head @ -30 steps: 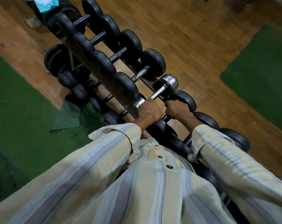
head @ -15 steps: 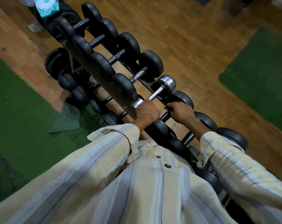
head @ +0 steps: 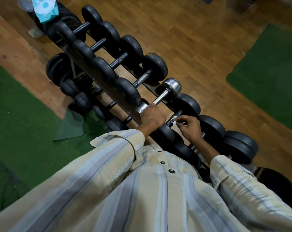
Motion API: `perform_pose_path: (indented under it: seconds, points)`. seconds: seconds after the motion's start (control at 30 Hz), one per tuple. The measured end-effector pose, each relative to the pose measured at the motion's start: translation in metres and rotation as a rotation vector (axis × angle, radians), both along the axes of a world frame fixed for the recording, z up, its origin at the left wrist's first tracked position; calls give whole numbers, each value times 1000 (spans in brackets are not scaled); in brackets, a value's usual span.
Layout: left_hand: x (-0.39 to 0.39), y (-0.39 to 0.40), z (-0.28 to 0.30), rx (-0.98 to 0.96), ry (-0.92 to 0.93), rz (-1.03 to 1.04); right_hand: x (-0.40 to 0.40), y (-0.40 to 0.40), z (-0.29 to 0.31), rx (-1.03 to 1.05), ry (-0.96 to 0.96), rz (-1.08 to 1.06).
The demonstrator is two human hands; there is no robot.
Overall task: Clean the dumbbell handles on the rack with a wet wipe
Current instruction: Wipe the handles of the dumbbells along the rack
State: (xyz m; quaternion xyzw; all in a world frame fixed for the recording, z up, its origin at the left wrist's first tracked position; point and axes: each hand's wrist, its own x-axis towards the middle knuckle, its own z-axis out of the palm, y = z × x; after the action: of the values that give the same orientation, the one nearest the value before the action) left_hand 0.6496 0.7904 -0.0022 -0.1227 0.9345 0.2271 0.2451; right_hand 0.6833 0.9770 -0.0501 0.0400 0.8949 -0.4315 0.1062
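A black rack [head: 78,52] runs diagonally from the upper left and carries a row of black dumbbells. Among them lies one chrome dumbbell [head: 170,87]. My left hand [head: 152,115] grips the near end of its shiny handle [head: 161,97]. My right hand [head: 191,127] pinches a small white wet wipe [head: 174,122] and holds it against the dark handle [head: 177,114] of the black dumbbell just to the right. Most of the wipe is hidden in my fingers.
A teal pack of wipes [head: 44,7] sits on the far end of the rack. Smaller dumbbells [head: 81,99] fill a lower tier on the left. Wooden floor [head: 200,39] lies beyond the rack, with green mats [head: 269,67] right and left.
My right hand has slid along the black dumbbell's handle toward me, and the white wipe now shows at my fingertips. My left hand has stayed on the chrome handle.
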Motion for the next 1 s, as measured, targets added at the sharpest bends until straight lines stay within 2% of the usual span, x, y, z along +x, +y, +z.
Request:
perform_pose_path:
  seconds: [0.13,0.2,0.27,0.37,0.43,0.53,0.7,0.83,1.0]
  points:
    - [-2,1,1,9,-9,-1,-4,-9,-9,-82,-71,-421]
    - [-2,0,1,13,-14,-6,-14,-21,-15,-260,-218,-666]
    - [-3,-1,0,17,-18,-15,-26,-30,-15,-527,-323,-881]
    - [-3,-3,0,28,-23,-16,-37,-32,-11,-764,-389,-1053]
    - [-4,-4,0,41,-25,-10,-38,-27,-8,-807,-507,-1021]
    - [-3,-3,0,56,-14,6,-32,-29,3,-817,-655,-837]
    - [1,0,0,31,18,29,-23,-38,4,-802,-796,-678]
    - [5,2,1,17,56,34,-17,-38,0,-593,-803,-610]
    - [11,7,2,-13,142,-2,-7,-30,-3,-604,-807,-532]
